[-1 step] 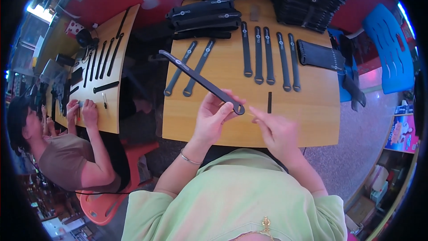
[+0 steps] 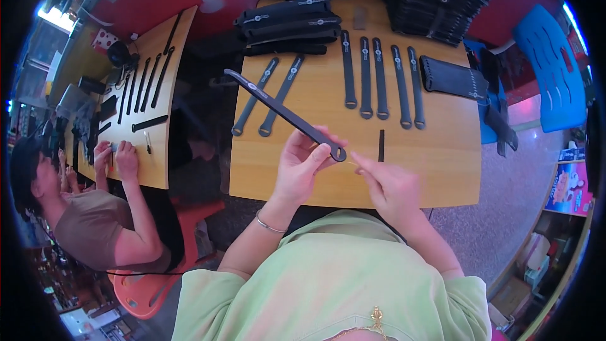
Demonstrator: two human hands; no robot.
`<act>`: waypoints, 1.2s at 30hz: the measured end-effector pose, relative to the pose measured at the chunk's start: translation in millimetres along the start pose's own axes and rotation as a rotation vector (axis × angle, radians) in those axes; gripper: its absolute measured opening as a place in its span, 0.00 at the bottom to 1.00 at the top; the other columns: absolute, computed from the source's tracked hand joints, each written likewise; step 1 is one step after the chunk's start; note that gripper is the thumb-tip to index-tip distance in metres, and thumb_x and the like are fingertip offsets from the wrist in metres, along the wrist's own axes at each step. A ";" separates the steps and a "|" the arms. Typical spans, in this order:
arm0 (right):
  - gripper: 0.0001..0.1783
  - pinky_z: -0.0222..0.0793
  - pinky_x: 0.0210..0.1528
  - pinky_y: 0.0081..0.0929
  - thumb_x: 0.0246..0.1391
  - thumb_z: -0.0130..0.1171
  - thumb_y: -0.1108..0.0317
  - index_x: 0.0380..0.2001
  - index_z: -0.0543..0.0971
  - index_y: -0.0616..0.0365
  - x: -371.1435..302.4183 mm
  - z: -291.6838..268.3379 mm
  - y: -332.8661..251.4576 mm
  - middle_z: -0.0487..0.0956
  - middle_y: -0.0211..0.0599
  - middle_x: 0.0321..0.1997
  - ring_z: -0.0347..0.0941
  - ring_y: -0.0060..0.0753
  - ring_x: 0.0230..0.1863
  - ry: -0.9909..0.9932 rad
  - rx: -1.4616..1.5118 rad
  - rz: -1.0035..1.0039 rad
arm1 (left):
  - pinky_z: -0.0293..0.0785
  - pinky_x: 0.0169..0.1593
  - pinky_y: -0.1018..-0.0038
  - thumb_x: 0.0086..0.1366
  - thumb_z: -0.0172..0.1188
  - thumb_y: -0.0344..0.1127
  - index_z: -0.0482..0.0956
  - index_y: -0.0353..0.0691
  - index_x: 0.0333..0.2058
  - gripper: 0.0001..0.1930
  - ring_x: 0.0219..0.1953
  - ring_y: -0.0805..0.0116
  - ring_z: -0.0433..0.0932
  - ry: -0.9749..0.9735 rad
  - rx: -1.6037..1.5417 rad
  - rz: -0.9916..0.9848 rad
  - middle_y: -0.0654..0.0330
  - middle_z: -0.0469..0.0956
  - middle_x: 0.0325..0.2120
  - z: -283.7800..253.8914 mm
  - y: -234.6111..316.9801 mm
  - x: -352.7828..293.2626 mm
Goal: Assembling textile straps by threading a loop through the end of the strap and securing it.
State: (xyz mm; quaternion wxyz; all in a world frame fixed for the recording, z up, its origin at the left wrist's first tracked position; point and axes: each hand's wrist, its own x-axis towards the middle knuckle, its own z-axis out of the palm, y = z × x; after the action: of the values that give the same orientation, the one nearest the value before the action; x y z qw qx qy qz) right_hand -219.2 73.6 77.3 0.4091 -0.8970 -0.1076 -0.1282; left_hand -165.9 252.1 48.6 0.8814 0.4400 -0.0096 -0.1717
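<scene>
My left hand (image 2: 303, 163) pinches a long dark strap (image 2: 287, 109) near its end with the round hole. The strap slants up to the far left, above the table, and its other end is in the air. Just right of that hole is my right hand (image 2: 392, 191), slightly blurred, with thumb and forefinger closed together. A thin yellowish line shows between its fingertips and the strap's end; what it is I cannot make out. Two similar straps (image 2: 278, 98) lie beyond my left hand, and several more (image 2: 380, 79) lie side by side farther right.
A short black strip (image 2: 381, 145) lies on the wooden table (image 2: 442, 164). Dark bundles (image 2: 287, 22) and a tall dark stack (image 2: 435, 0) stand at the back, a dark folded piece (image 2: 451, 77) at the right. Another person (image 2: 107, 221) works at a table on the left.
The thin yellowish line shows more plainly between my right fingertips and the strap's end. My right hand has shifted very slightly; the strap and my left hand stay put.
</scene>
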 end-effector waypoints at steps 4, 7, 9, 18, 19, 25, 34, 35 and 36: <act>0.20 0.71 0.28 0.26 0.49 0.59 0.76 0.47 0.78 0.52 -1.7 7.2 -1.6 0.81 0.39 0.28 0.79 0.35 0.27 -0.023 -0.073 -0.001 | 0.80 0.45 0.69 0.62 0.55 0.24 0.70 0.36 0.45 0.12 0.47 0.54 0.77 0.039 0.035 0.091 0.53 0.76 0.39 5.7 -1.1 0.2; 0.21 0.71 0.28 0.25 0.49 0.59 0.76 0.48 0.77 0.51 0.9 10.8 -6.4 0.81 0.39 0.29 0.79 0.34 0.27 -0.017 -0.068 0.031 | 0.80 0.45 0.69 0.62 0.55 0.24 0.70 0.36 0.45 0.12 0.47 0.54 0.77 0.050 0.048 0.126 0.52 0.76 0.39 5.2 -1.0 -1.2; 0.21 0.71 0.28 0.25 0.49 0.59 0.76 0.48 0.77 0.51 1.1 11.4 -7.3 0.81 0.39 0.29 0.79 0.34 0.27 -0.024 -0.072 0.035 | 0.80 0.44 0.69 0.62 0.55 0.24 0.70 0.36 0.44 0.12 0.47 0.54 0.77 0.057 0.047 0.124 0.52 0.76 0.39 5.4 -1.0 -2.2; 0.21 0.70 0.27 0.24 0.49 0.59 0.76 0.48 0.78 0.49 3.7 13.7 -7.2 0.81 0.38 0.28 0.78 0.34 0.26 -0.023 -0.141 0.019 | 0.80 0.45 0.70 0.62 0.56 0.24 0.67 0.35 0.44 0.13 0.47 0.57 0.76 0.093 0.126 0.180 0.53 0.75 0.40 8.6 -3.4 -4.3; 0.20 0.70 0.27 0.24 0.49 0.59 0.75 0.48 0.78 0.50 3.6 14.4 -6.6 0.81 0.38 0.29 0.78 0.34 0.26 -0.010 -0.141 0.014 | 0.79 0.45 0.69 0.62 0.56 0.24 0.67 0.35 0.45 0.13 0.48 0.57 0.76 0.099 0.163 0.213 0.53 0.75 0.40 9.4 -4.2 -4.8; 0.21 0.66 0.22 0.29 0.53 0.55 0.71 0.52 0.71 0.50 5.5 17.0 -2.2 0.81 0.34 0.26 0.74 0.36 0.21 -0.080 0.172 0.245 | 0.79 0.47 0.67 0.60 0.56 0.21 0.65 0.35 0.44 0.14 0.51 0.55 0.73 0.050 0.268 0.369 0.53 0.72 0.41 10.4 -9.5 -4.6; 0.18 0.68 0.25 0.28 0.56 0.51 0.72 0.51 0.67 0.54 18.4 19.4 -5.7 0.81 0.37 0.28 0.77 0.38 0.24 -0.084 0.258 0.268 | 0.73 0.52 0.74 0.59 0.56 0.18 0.65 0.33 0.46 0.16 0.51 0.60 0.73 -0.010 0.461 0.550 0.53 0.70 0.44 9.5 -26.7 -14.8; 0.18 0.68 0.25 0.28 0.56 0.51 0.72 0.51 0.67 0.54 18.8 19.7 -5.1 0.81 0.37 0.28 0.77 0.38 0.24 -0.082 0.257 0.270 | 0.72 0.51 0.74 0.60 0.55 0.20 0.65 0.33 0.46 0.16 0.50 0.61 0.73 0.013 0.530 0.512 0.52 0.71 0.44 10.1 -19.9 -14.8; 0.17 0.68 0.25 0.28 0.57 0.51 0.73 0.50 0.67 0.54 19.1 20.0 -4.8 0.81 0.38 0.27 0.77 0.38 0.24 -0.087 0.275 0.263 | 0.72 0.51 0.74 0.60 0.55 0.20 0.65 0.33 0.46 0.16 0.50 0.61 0.73 0.010 0.529 0.510 0.52 0.71 0.44 11.7 -17.4 -12.0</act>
State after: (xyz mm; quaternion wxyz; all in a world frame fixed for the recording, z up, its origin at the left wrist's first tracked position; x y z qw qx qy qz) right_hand -199.7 93.6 74.1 0.5358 -0.8438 -0.0236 -0.0187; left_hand -184.3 237.2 43.8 0.7517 0.6368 -0.1587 0.0641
